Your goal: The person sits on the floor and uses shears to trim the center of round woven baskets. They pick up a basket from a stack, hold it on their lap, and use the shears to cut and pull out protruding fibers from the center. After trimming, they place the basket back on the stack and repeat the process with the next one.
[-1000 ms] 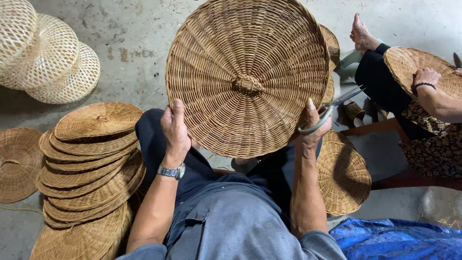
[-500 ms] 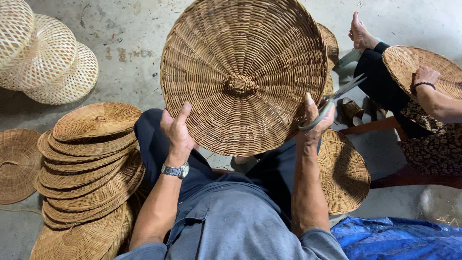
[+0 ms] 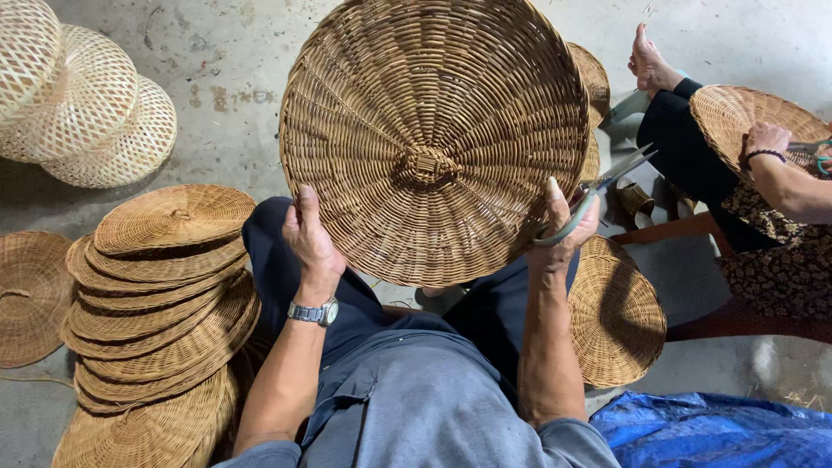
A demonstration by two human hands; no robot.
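Head view shows my left hand point(image 3: 309, 243) gripping the lower left rim of a big round woven tray point(image 3: 433, 139), thumb pressed up against its ribbed underside, while my right hand point(image 3: 568, 230) is closed on the lower right rim and pinches a pair of scissors point(image 3: 607, 186) against it, blades pointing up and away to the right. The tray is held up over my knees, above the concrete floor point(image 3: 234, 78), its centre knot facing me. Compared with a moment ago the tray has turned a little in my hands and sits higher and closer, so a different stretch of the rim now lies by the scissors; I judge I am working round the edge, checking the weave bit by bit. A stack of finished trays point(image 3: 160, 286) stands on the floor by my left leg, another tray point(image 3: 617, 316) lies by my right leg, and pale open-weave baskets point(image 3: 82, 104) rest toward the far left. Another person point(image 3: 763, 182) sits at my right with a tray on their lap.
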